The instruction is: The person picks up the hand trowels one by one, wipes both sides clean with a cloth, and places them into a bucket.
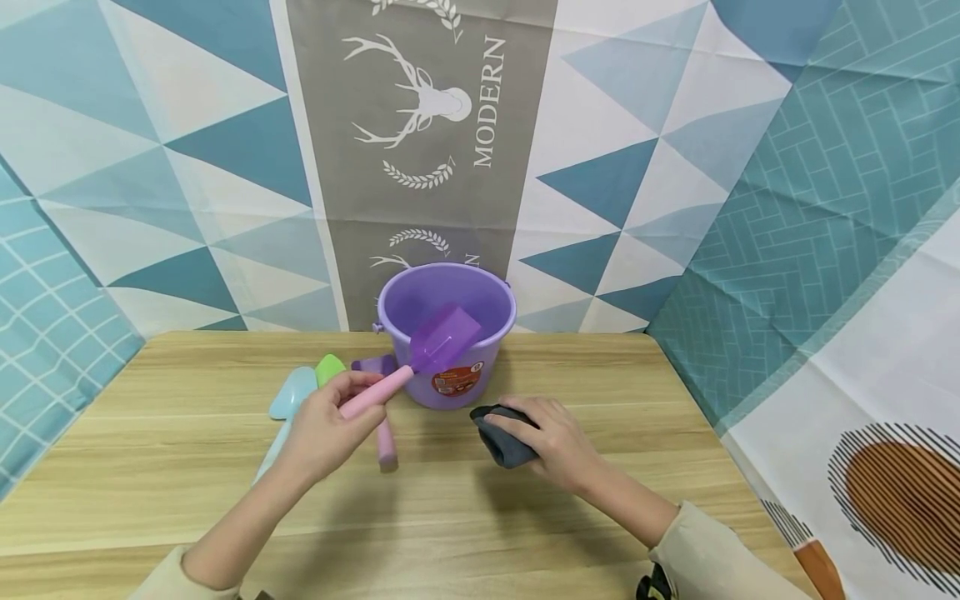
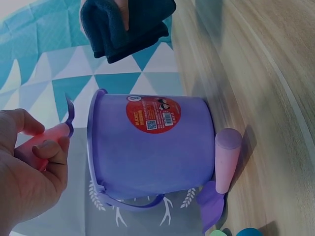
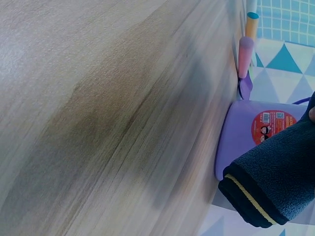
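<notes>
My left hand grips the pink handle of a toy shovel, whose purple blade overlaps the front rim of a purple bucket in the head view. The bucket stands upright on the table and bears a red round label. To its right, my right hand holds a folded dark cloth above the tabletop. In the right wrist view the cloth has a yellowish stripe along its edge, and only a bit of the hand shows.
Left of the bucket lie a second pink-handled purple shovel, a light blue shovel and a green toy piece. The wooden table meets patterned cloth walls behind and at the sides.
</notes>
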`<control>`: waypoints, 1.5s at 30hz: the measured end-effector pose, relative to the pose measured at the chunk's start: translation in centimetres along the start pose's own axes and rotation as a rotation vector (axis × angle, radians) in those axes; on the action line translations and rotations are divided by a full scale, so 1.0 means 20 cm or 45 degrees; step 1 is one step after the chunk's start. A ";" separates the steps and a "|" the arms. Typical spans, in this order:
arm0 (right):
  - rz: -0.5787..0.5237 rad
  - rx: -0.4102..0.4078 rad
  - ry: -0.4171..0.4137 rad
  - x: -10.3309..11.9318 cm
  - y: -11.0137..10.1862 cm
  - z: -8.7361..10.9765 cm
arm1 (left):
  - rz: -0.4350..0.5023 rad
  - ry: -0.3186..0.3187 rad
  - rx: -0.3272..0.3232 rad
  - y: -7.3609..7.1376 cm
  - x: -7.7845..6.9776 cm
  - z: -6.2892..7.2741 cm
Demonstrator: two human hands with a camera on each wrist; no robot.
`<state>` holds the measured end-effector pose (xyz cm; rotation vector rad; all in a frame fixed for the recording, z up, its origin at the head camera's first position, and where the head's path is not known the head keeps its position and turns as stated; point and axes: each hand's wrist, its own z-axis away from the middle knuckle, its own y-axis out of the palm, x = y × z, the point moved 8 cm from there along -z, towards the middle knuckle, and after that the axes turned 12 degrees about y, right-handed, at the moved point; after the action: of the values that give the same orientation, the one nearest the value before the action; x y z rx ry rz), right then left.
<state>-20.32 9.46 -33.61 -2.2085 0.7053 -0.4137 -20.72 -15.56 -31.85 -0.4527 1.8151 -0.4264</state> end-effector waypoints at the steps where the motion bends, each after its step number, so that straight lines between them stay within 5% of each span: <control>1: 0.000 0.001 -0.001 0.00 0.00 0.00 | 0.009 0.002 -0.004 0.00 0.00 0.00; 9: 0.004 0.007 0.001 0.00 0.00 0.00 | 0.050 -0.015 -0.084 -0.04 0.01 -0.01; 24: 0.013 0.003 -0.011 0.01 0.01 0.00 | 0.014 0.103 -0.208 -0.10 -0.02 -0.04; 45: 0.041 0.020 -0.012 0.00 0.03 0.02 | 0.068 0.041 -0.250 -0.12 0.01 -0.10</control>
<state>-20.31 9.38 -34.24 -2.1804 0.7288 -0.3910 -22.37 -17.57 -30.21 -0.5335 1.9046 -0.2202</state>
